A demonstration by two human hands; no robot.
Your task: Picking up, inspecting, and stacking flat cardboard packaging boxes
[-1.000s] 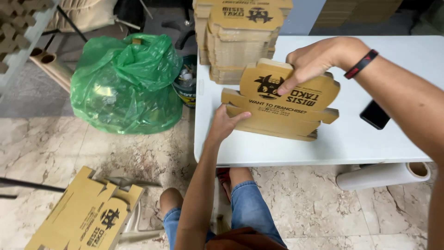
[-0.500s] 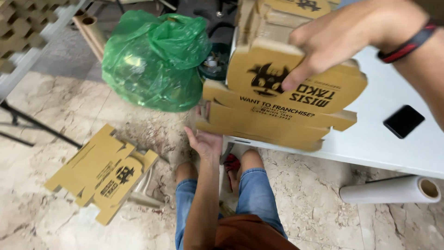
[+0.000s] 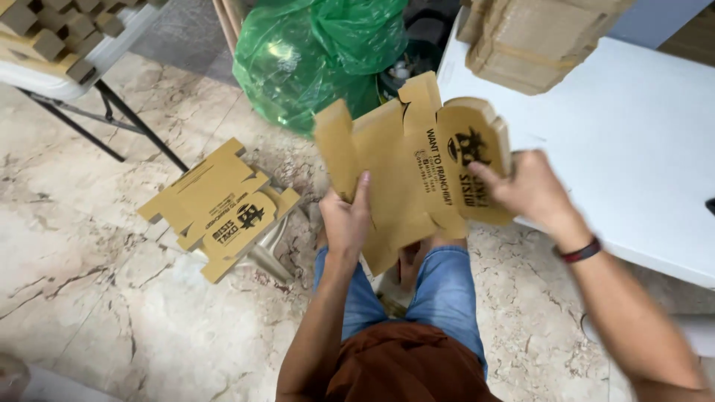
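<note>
Cardboard box blank (image 3: 406, 167), flat die-cut brown sheet with dark print, is up in the air over my knees, off the table, between both hands. My left hand (image 3: 347, 219) has its grip closed on the lower edge at about 7 o'clock of the sheet, fingers on the face and thumb behind as far as I can tell. My right hand (image 3: 525, 190) pinches the rounded end flap at 3 o'clock, grip shut on that flap, which already tilts away from the main panel. I judge the step in hand as the first fold: flap being bent along its crease, side tabs not yet turned. Next move, I'd say, calls for holding the main panel steady with the left and pressing the flap square on the score line so it doesn't tear at the notch near the top edge. White table (image 3: 633, 149) sits at 2 o'clock with a stack of cardboard pieces (image 3: 532, 37) on it. Green plastic bag (image 3: 313, 59) at 11 o'clock, just behind the blank. More flat blanks (image 3: 220, 205) lie on the marble floor (image 3: 89, 275) at 9 o'clock, well apart from my hands.
</note>
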